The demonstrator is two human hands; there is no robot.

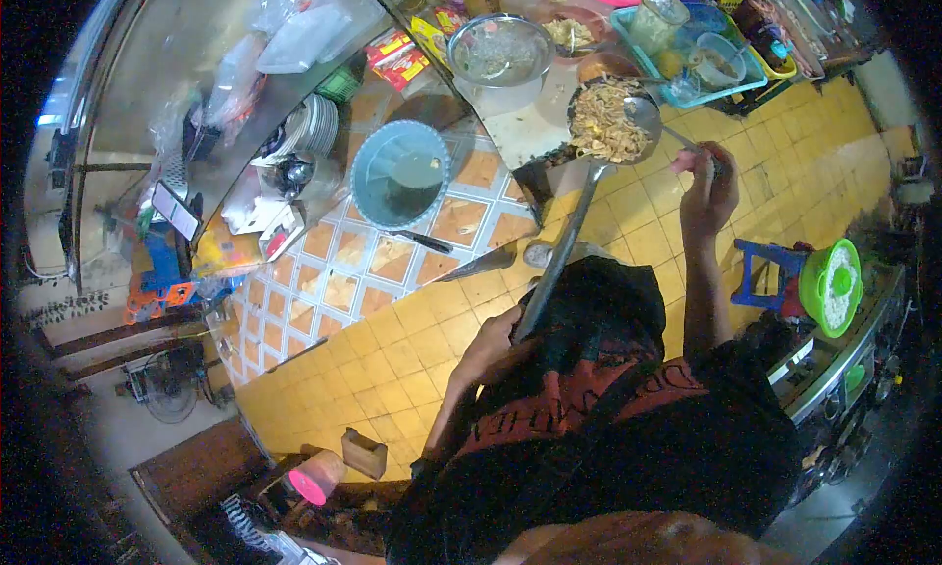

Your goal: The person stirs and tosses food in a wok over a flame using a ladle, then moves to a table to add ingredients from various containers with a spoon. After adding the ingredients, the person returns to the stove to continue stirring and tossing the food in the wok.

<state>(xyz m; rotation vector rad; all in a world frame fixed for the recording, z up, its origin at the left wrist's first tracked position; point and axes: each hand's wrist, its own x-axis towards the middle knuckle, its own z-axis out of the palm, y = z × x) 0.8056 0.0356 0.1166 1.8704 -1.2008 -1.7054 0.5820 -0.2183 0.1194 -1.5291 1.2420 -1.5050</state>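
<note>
A dark pan full of light brown cooked strips is held out over the floor by the counter's corner. Its long handle runs down toward my body, and my left hand is wrapped round the handle's lower end. My right hand is closed on the thin handle of a ladle, whose bowl rests on the food at the pan's right side. Close above the pan sits a plate of pale food, beside a metal bowl.
A blue basin and a knife lie on the tiled surface at left. Stacked plates stand behind it. A turquoise tray of containers is at upper right. A blue stool and green bowl are at right.
</note>
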